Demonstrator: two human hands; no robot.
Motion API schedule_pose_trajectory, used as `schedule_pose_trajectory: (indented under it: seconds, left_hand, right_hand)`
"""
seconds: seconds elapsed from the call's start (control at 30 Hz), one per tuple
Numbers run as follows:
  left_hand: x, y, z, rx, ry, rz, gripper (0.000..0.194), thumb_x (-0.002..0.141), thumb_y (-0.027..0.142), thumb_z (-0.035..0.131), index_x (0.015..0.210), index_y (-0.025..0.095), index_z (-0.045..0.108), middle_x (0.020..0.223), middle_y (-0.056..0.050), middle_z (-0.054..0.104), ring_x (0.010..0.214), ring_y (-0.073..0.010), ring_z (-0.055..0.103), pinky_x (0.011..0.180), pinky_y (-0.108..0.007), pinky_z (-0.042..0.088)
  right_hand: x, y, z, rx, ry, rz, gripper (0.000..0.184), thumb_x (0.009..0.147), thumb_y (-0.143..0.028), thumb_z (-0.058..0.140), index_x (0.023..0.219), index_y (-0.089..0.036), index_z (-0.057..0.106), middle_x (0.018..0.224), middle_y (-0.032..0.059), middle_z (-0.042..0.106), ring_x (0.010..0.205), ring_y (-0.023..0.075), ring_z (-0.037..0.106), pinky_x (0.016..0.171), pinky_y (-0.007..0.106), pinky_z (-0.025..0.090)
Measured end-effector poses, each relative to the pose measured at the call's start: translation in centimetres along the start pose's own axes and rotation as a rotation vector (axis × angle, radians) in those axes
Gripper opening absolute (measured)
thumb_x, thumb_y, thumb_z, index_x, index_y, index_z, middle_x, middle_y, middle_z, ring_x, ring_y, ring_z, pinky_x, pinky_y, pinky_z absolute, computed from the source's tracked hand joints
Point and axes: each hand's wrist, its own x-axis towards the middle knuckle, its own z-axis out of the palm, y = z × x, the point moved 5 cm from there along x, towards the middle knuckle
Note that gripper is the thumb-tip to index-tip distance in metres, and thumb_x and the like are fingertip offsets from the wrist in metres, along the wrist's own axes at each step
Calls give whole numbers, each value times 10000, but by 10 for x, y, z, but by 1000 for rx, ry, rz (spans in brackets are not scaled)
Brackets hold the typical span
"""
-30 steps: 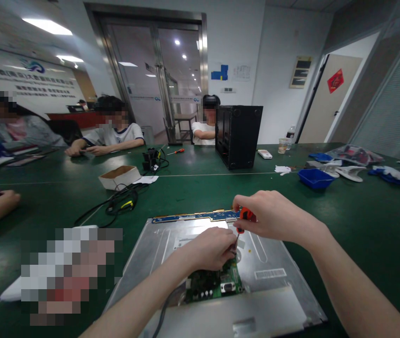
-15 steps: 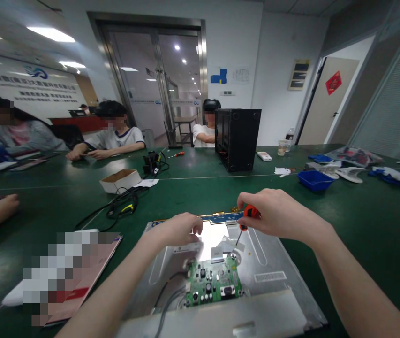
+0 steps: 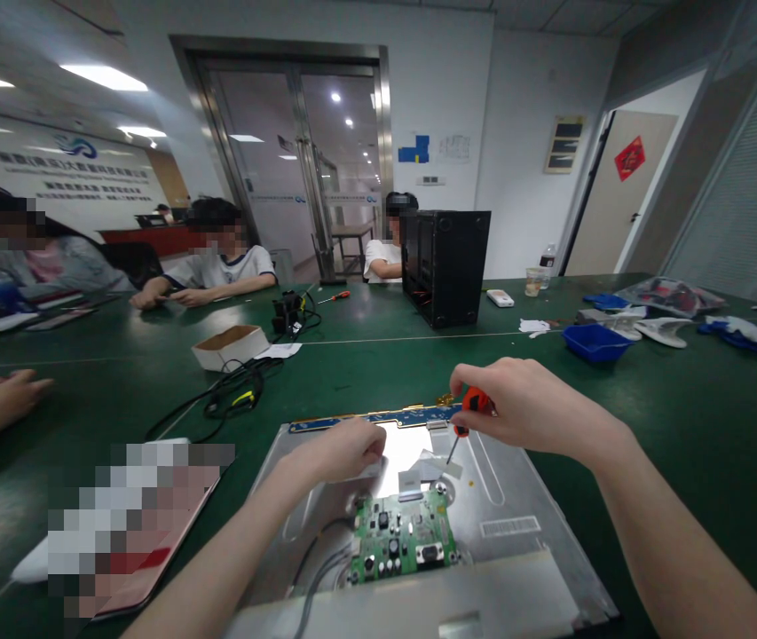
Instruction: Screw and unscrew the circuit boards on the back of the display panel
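Observation:
In the head view, a metal-backed display panel (image 3: 511, 515) lies face down before me, with a green circuit board (image 3: 405, 531) on its back. A blue board strip (image 3: 411, 415) with gold edges runs along its far side. My right hand (image 3: 524, 404) grips a screwdriver (image 3: 475, 404) with a red and black handle. Its shaft slants down to a pale strip of tape (image 3: 450, 469) beside a flat ribbon connector. Over the panel's left half, my left hand (image 3: 344, 448) is closed, fingers curled; whatever they may pinch is hidden.
On the green table lie black cables (image 3: 232, 395), a white open box (image 3: 232, 346), a blue tray (image 3: 596, 342) and a black computer case (image 3: 448, 266). A pink-backed object, partly blurred, lies left. Another person's hand (image 3: 2, 404) rests at the left edge; other people sit across.
My left hand has shifted slightly right and down, and its fingers are curled in more. My right hand and the screwdriver have barely moved.

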Motion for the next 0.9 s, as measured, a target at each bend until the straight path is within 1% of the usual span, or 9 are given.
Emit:
schedule_pose_trajectory:
  seconds: [0.17, 0.37, 0.47, 0.53, 0.63, 0.7, 0.73, 0.83, 0.9]
  left_hand:
    - [-14, 26, -3, -66, 55, 56, 188, 852, 101, 471, 906, 170, 637, 918, -54, 675, 796, -184, 594, 688, -251, 431]
    - [-35, 74, 10, -226, 112, 222, 176, 883, 69, 474, 887, 184, 606, 899, -22, 632, 784, -159, 576, 662, -229, 408]
    - [-42, 89, 18, -280, 145, 242, 139, 881, 84, 530, 895, 196, 610, 919, -13, 634, 798, -154, 580, 676, -224, 410]
    - [-45, 94, 21, -320, 199, 241, 128, 867, 77, 565, 883, 195, 611, 896, -5, 637, 790, -149, 576, 666, -218, 402]
    - [-47, 98, 26, -349, 262, 259, 182, 831, 17, 574, 879, 189, 611, 857, 9, 642, 780, -141, 574, 690, -222, 400]
    - [-47, 99, 32, -350, 277, 265, 209, 814, -3, 573, 887, 189, 612, 859, 10, 648, 792, -146, 578, 710, -230, 407]
    - [-47, 99, 35, -350, 283, 265, 216, 810, -6, 572, 891, 190, 612, 867, 9, 652, 798, -149, 580, 716, -234, 410]
    - [-46, 101, 44, -329, 320, 272, 235, 820, -11, 549, 904, 198, 615, 883, 5, 662, 814, -156, 582, 721, -244, 408]
    - [-45, 104, 48, -285, 355, 276, 244, 832, -16, 525, 896, 201, 616, 878, 4, 664, 810, -158, 580, 732, -258, 399]
  right_hand:
    - [-2, 3, -4, 18, 27, 0, 175, 846, -369, 642, 967, -247, 611, 752, -3, 669, 662, 171, 589, 544, 251, 322]
    - [-5, 2, -5, 90, 34, -40, 171, 840, -360, 651, 964, -245, 623, 724, -6, 651, 633, 158, 575, 543, 248, 335]
    - [-7, 0, -1, 167, 35, -80, 182, 841, -369, 654, 972, -248, 614, 698, -24, 635, 612, 141, 563, 545, 242, 342]
    - [-7, 4, 4, 242, 52, -62, 184, 845, -373, 650, 965, -243, 598, 684, -37, 628, 590, 128, 552, 544, 238, 354]
    - [-10, 21, 21, 412, 147, 62, 183, 836, -373, 647, 913, -224, 575, 668, -44, 608, 547, 111, 522, 513, 227, 361]
    - [-15, 36, 39, 568, 256, 150, 201, 791, -364, 686, 862, -212, 575, 695, -34, 603, 551, 109, 516, 500, 224, 362]
    - [-17, 44, 51, 686, 282, 200, 206, 774, -362, 701, 838, -207, 581, 691, -32, 595, 545, 108, 514, 498, 224, 369]
    - [-26, 67, 90, 1207, 371, 394, 287, 742, -432, 725, 777, -198, 564, 522, -58, 515, 447, 105, 470, 445, 222, 355]
    - [-29, 73, 106, 1283, 417, 434, 333, 745, -494, 703, 767, -203, 541, 493, -69, 480, 412, 96, 431, 407, 213, 327]
